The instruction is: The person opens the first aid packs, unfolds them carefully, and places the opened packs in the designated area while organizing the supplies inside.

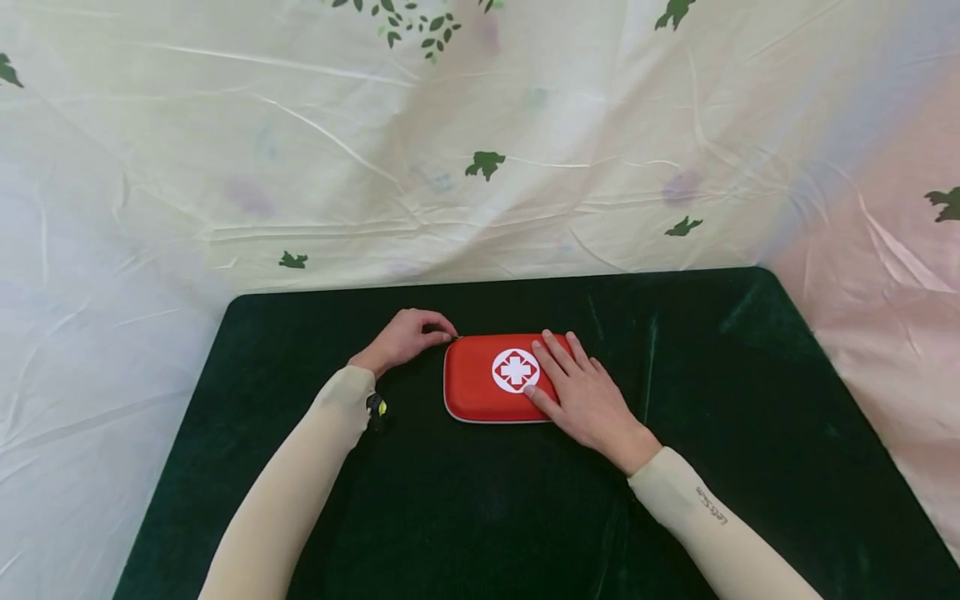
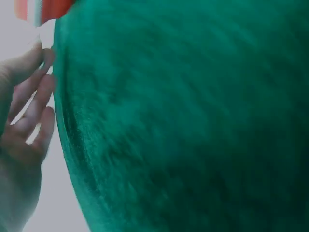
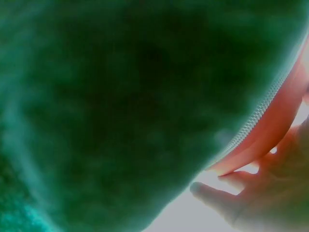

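Note:
A red hard-shell first-aid case [image 1: 471, 387] with a white cross emblem [image 1: 515, 371] lies flat on the dark green cloth. At its far left corner, the thumb and forefinger of my left hand [image 1: 405, 340] pinch the small zipper pull [image 1: 455, 337]. My right hand [image 1: 588, 402] rests on the right part of the lid, fingers spread and straight, thumb over the emblem's edge. The right wrist view shows the white zipper [image 3: 256, 116] along the case's side, its teeth together there. In the left wrist view only a blurred bit of the case appears at the top.
Green velvety cloth [image 1: 450, 517] covers the table, which has rounded far corners. A pale curtain [image 1: 337, 167] with leaf prints hangs behind and at both sides. Something small, black and yellow [image 1: 377, 407], sits at the left wrist.

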The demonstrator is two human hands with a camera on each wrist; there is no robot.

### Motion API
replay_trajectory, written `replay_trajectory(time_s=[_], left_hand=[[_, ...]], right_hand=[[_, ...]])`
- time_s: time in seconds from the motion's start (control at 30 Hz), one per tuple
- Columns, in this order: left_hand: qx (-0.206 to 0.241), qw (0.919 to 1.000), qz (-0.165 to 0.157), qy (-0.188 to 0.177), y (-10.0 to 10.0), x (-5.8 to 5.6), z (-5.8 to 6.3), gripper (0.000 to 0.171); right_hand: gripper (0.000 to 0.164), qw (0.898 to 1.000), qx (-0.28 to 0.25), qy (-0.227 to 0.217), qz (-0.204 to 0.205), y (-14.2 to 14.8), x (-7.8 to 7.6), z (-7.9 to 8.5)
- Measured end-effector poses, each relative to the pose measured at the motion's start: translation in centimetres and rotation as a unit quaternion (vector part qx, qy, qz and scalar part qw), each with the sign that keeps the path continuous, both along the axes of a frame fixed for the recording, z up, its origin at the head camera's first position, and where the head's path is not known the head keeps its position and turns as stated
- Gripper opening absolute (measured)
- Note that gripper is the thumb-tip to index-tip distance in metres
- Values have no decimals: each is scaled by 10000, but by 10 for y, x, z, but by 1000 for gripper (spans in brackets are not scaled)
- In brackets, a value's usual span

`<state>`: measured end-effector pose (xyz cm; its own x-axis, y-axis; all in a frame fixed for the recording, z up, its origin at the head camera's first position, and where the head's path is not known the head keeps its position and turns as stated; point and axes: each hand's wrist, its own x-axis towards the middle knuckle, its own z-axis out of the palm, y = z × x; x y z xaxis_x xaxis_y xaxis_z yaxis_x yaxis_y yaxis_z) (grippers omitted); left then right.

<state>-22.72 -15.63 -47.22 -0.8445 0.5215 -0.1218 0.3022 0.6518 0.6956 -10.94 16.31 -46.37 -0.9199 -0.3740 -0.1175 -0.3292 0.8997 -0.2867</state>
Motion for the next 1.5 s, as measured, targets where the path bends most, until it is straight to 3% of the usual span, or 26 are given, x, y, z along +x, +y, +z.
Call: replay_trajectory(time_s=[0.1,0.2,0.3,0.4,0.63,0.83,1.17,1.4,1.5], left_hand=[[-406,9946,-377,880,1,3,0,16],[-865,9786,-730,1719,2,7,3,17],[-1115,9660,-892,2157,2,11,6,19],[-1219,9595,-933,2360,0,14,8,19],[-1358,9558,-834,2470,-6,18,5,19],[-1195,9565,-772,2548,-11,22,1,17],[-470,9703,-731,2257,-21,25,-5,17],[-510,9767,-681,1972,-26,32,-2,20],[-294,9786,-734,1898,-31,33,-7,22]], right_hand=[[84,10000,16,15,9,-1,0,1],[84,10000,67,51,12,-2,1,2],[85,9999,140,93,-1,-2,1,2],[85,9998,153,119,-11,-2,0,1],[85,9998,134,126,-24,-1,0,0],[85,9999,122,18,-25,-2,0,0],[85,9998,192,-55,-44,-3,-1,0],[85,9998,179,-34,-30,-3,0,0],[86,9998,206,-7,-31,-2,0,0]])
